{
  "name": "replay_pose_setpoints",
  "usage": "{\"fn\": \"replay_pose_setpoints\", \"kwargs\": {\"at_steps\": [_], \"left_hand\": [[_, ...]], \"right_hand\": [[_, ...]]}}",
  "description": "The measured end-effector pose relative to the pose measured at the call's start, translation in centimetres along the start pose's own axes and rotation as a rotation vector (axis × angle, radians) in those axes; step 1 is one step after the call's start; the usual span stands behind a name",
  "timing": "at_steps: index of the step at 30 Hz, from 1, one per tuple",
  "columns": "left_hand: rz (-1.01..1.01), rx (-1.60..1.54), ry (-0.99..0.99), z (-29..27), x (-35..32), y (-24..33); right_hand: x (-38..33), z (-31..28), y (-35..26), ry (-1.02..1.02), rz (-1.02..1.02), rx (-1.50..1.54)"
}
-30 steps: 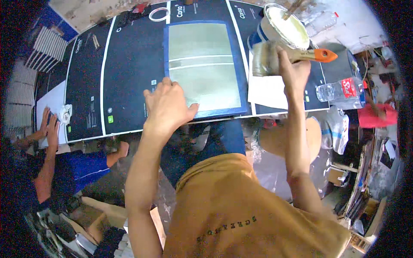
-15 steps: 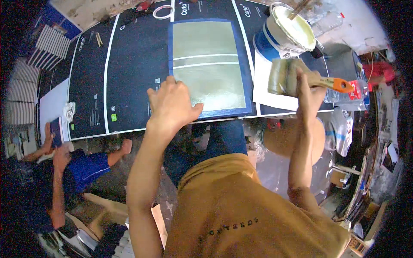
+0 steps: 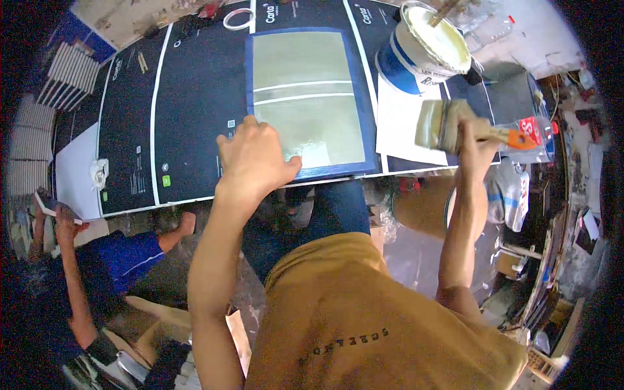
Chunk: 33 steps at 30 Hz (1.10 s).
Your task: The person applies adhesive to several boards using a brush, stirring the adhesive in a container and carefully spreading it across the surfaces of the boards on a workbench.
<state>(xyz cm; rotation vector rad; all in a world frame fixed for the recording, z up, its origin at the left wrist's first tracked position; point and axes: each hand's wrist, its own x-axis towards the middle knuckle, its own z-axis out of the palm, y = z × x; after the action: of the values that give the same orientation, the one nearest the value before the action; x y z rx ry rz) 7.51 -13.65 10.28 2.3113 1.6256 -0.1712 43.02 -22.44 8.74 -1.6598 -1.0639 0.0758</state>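
A wide flat paintbrush (image 3: pixel 430 125) with a pale wooden handle and an orange tip is in my right hand (image 3: pixel 476 140), raised over a white sheet (image 3: pixel 406 133). Its bristles point left, toward the cover board. Flat on the table lies that blue-edged board (image 3: pixel 300 127), with grey-green panels crossed by two white strips; its lower panel shines wet. My left hand (image 3: pixel 257 151) rests at the board's lower left corner, fingers apart, thumb by the bottom edge. Behind the brush stands a white and blue bucket (image 3: pixel 416 62) of creamy paste with a stick (image 3: pixel 444 12) in it.
Black printed sheets (image 3: pixel 188 117) cover the table. A tape roll (image 3: pixel 239 19) lies at the back. Stacked boards (image 3: pixel 68 75) and a white sheet (image 3: pixel 77 172) are at the left, where another person's hands (image 3: pixel 64 224) hold something flat. A clear bottle (image 3: pixel 530 133) lies right of my brush.
The brush has shifted slightly right and is still off the board. My left hand stays at the board's corner. The other person's hands have moved left and down, away from the table.
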Motion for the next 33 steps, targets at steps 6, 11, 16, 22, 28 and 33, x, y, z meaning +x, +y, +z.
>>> {"fn": "replay_pose_setpoints", "kwargs": {"at_steps": [6, 11, 16, 22, 28, 33], "left_hand": [[-0.015, -0.064, 0.028, 0.2, -0.2, 0.1], [-0.045, -0.09, 0.028, 0.5, -0.6, -0.1], [-0.067, -0.1, 0.007, 0.6, -0.5, 0.0], [-0.053, -0.122, 0.018, 0.6, -0.5, -0.2], [-0.05, -0.174, 0.027, 1.0, -0.6, -0.3], [-0.053, -0.193, 0.012, 1.2, -0.5, -0.3]], "right_hand": [[2.4, 11.8, -2.8, 0.003, -0.001, 0.371], [5.3, 17.2, -2.9, -0.278, 0.017, -0.283], [9.9, 15.4, -1.9, -0.144, -0.383, -0.092], [14.4, 20.7, -5.1, -0.617, -0.482, -0.146], [18.6, 22.8, -5.2, -0.524, -0.507, -0.324], [19.9, 22.9, -3.5, -0.826, -0.856, -0.247]]}}
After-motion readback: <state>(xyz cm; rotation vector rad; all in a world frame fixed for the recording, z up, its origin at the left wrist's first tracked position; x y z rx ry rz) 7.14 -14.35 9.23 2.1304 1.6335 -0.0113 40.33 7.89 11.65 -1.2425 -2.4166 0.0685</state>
